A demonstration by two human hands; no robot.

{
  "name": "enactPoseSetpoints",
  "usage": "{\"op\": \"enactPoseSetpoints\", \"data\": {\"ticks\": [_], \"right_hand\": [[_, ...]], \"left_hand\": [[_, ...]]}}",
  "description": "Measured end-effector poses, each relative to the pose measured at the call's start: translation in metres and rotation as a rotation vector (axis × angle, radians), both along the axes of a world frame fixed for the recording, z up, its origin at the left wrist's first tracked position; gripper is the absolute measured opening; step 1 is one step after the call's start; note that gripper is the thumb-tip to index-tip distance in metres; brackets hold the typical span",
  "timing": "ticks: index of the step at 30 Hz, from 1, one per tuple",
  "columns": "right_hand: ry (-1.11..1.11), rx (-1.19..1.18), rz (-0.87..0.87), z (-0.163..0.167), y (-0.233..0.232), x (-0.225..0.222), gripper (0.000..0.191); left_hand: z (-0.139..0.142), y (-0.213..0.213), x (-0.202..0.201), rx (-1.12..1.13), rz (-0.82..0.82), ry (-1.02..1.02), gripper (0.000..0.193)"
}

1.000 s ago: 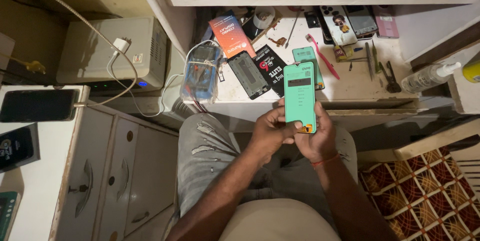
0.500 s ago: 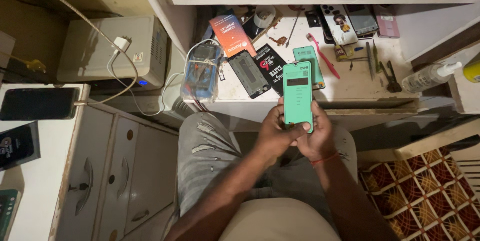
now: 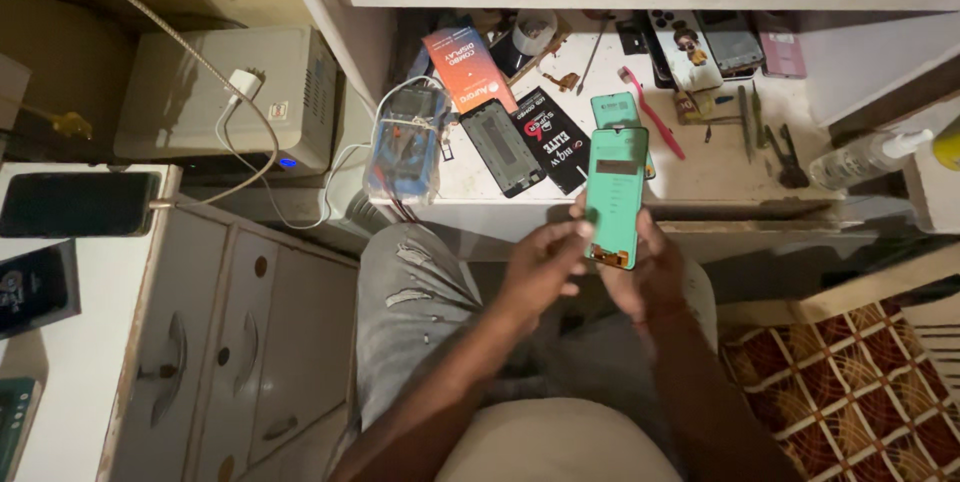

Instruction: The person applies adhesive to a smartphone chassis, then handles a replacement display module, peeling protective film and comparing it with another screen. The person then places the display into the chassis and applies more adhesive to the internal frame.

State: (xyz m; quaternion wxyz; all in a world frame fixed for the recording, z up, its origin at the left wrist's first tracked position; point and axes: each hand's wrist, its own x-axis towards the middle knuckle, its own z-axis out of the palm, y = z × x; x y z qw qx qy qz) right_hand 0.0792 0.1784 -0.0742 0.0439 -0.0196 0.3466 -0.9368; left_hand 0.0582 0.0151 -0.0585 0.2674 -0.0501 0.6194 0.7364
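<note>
Cluttered and dimly lit, a white workbench (image 3: 700, 177) runs across the top of the view above the seated person's knees. Just below its front edge, a green-backed phone display panel (image 3: 615, 197) stands upright in both hands, its lower end with the copper connector strip sitting in the right hand (image 3: 650, 277), whose fingers curl behind and under it. The left hand (image 3: 545, 267) is closed lightly on the panel's left edge, thumb and fingertips pinching low down near the connector. Compared with a second ago, the panel has risen a little and drifted toward the bench, and the left hand has slipped from covering the lower face to gripping only the edge, so more of the green backing shows; the work looks to be an inspection or handling of the connector end. Beyond the fingertips lies a second green panel (image 3: 620, 112), with a red toothbrush (image 3: 655, 117) to the right of it; left of the hands lie a black screen frame (image 3: 500, 147) and an orange box (image 3: 465, 67)
</note>
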Motion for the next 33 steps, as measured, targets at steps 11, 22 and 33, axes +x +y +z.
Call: {"op": "enactPoseSetpoints", "data": {"ticks": [11,22,33], "right_hand": [[-0.177,-0.05,-0.036,-0.021,0.011,-0.065,0.062],[-0.318,-0.101,-0.11,-0.043,0.003,-0.095,0.055],[-0.307,-0.149,-0.104,-0.069,0.011,-0.102,0.052]], "left_hand": [[-0.067,-0.077,-0.134,0.226,0.516,0.061,0.045],[-0.037,-0.065,-0.196,0.107,0.367,-0.204,0.074],[-0.04,-0.062,-0.221,0.256,0.292,-0.381,0.096]]}}
